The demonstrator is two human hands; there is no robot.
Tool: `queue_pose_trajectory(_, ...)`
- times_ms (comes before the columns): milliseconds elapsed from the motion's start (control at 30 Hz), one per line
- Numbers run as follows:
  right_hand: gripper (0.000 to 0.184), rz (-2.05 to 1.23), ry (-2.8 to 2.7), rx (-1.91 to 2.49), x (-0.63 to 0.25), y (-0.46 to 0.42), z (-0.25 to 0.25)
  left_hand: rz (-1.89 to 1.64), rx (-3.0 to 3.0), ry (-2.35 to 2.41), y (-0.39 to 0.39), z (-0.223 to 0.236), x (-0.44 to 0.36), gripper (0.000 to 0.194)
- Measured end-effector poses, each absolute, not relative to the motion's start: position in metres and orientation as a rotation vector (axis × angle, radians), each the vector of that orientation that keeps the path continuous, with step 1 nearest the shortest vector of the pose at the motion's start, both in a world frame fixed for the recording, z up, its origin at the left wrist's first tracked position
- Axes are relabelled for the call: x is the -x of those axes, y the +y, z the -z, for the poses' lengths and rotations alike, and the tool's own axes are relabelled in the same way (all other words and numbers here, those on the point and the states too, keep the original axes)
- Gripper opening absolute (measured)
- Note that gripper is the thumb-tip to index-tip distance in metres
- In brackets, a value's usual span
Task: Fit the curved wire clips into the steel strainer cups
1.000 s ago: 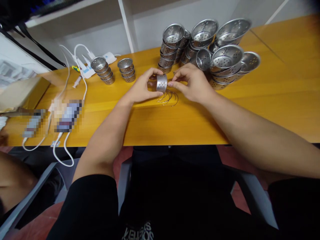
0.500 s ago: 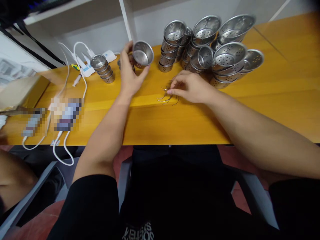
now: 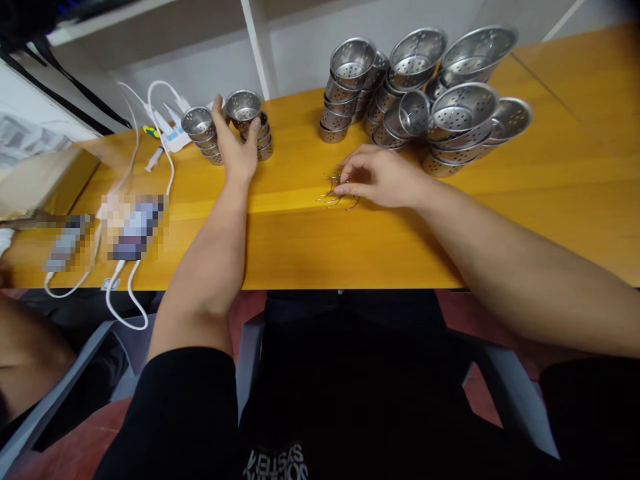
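My left hand (image 3: pixel 239 155) is wrapped around a small perforated metal cup (image 3: pixel 244 107), thumb at the near side and fingers at the left. That cup is over a short stack of similar cups (image 3: pixel 265 141), partly hidden by the hand. A second short stack of cups (image 3: pixel 200 127) stands just left of the fingers. My right hand (image 3: pixel 377 175) is closed in a pinch low over a small heap of thin curved wire hooks (image 3: pixel 331 197). At least one hook seems to be between the fingertips, though the fingers partly cover it.
Several stacks of perforated metal cups (image 3: pixel 463 117) stand at the back right. To the left are a power strip (image 3: pixel 176 137), white cables, two blurred phones (image 3: pixel 137 230) and a cardboard box (image 3: pixel 50 180). Another person's leg (image 3: pixel 30 357) shows at far left.
My left hand has carried the cup left, from the open table to over the short stack. The right hand has stayed by the wire hooks.
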State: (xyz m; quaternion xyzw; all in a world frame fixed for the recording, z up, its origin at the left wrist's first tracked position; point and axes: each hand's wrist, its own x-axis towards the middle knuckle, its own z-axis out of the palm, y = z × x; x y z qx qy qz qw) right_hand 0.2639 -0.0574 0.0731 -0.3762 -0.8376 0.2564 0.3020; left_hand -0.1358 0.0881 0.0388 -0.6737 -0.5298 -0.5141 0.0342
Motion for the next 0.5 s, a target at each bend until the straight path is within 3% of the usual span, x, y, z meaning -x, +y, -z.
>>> queue_pose_trajectory(33,0.052,-0.689,-2.223,0.993,-0.264,-0.058,-0.074,1.638,2.087,-1.616,0.091,-0.036,0.139,0.138)
queue_pose_trajectory(100,0.049,-0.699,-2.218,0.98,-0.263,-0.058,-0.074,1.704,2.131,-1.594,0.098,-0.032,0.143,0.146)
queue_pose_trajectory(267,0.049,-0.689,-2.209,0.948,-0.263,-0.058,-0.07,1.601,2.15,-1.671,0.103,-0.027,0.141,0.121)
queue_pose_trajectory(367,0.05,-0.69,-2.244,0.945,-0.263,-0.057,-0.07,1.593,2.136,-1.779,0.093,-0.037,0.139,0.159)
queue_pose_trajectory(433,0.052,-0.69,-2.251,0.949,-0.263,-0.057,-0.071,1.525,2.24,-1.792,0.084,-0.048,0.137,0.171)
queue_pose_trajectory(500,0.053,-0.686,-2.244,0.953,-0.263,-0.057,-0.071,1.277,2.525,-1.654,0.075,-0.06,0.131,0.152)
